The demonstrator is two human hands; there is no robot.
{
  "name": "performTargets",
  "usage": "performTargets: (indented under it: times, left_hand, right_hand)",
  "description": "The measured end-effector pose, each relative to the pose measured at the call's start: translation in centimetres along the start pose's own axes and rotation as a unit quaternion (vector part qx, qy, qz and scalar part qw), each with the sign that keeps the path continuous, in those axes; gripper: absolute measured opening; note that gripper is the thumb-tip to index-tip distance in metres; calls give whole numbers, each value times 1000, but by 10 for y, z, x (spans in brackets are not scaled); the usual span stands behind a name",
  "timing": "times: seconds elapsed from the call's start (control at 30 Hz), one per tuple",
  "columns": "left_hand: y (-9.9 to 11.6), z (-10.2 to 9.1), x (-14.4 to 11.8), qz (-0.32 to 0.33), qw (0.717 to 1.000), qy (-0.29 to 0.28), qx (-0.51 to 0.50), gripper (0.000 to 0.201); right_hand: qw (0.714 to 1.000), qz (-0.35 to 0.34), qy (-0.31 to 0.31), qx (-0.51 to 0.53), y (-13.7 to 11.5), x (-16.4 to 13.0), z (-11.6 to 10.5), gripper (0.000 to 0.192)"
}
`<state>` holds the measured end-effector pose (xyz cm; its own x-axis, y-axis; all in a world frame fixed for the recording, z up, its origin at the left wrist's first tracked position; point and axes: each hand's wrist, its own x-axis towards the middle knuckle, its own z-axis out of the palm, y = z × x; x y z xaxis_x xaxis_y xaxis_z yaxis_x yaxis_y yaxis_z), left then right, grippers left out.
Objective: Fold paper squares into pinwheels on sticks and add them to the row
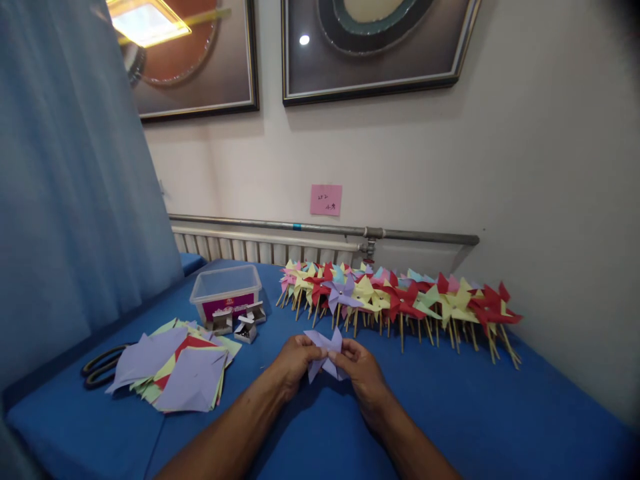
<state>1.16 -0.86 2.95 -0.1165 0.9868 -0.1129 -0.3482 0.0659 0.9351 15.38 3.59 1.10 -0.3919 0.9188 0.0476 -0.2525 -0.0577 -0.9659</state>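
The person is holding a folded purple paper pinwheel [326,354] between both hands, just above the blue table [480,413]. The left hand [296,360] is pinching the paper's left side, fingers curled closed around it, and the right hand [361,365] is gripping the right side the same way, thumb and fingertips pressed onto the folds. The paper is sitting right in the gap between the two hands, its points sticking up and down past the fingers.

Behind the hands, a long row of finished pinwheels on sticks [400,297] is lying along the wall. To the left, a loose stack of coloured paper squares [175,367] is spreading over the table, with scissors [100,365] at its far edge. A clear plastic box [226,291] is standing near small open cartons [239,323].
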Motion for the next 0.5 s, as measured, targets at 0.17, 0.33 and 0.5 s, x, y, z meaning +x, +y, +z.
performTargets:
  times: [0.17, 0.33, 0.5]
  left_hand:
    - [-1, 1, 0, 1, 1000, 17, 4, 19]
    - [0, 0, 4, 8, 994, 103, -35, 21]
    - [4, -2, 5, 26, 989, 120, -84, 23]
  right_hand:
    - [1000, -3, 3, 1, 5, 2, -2, 52]
    - [996, -63, 45, -35, 11, 6, -3, 52]
    - [969, -157, 6, -193, 2, -6, 1, 33]
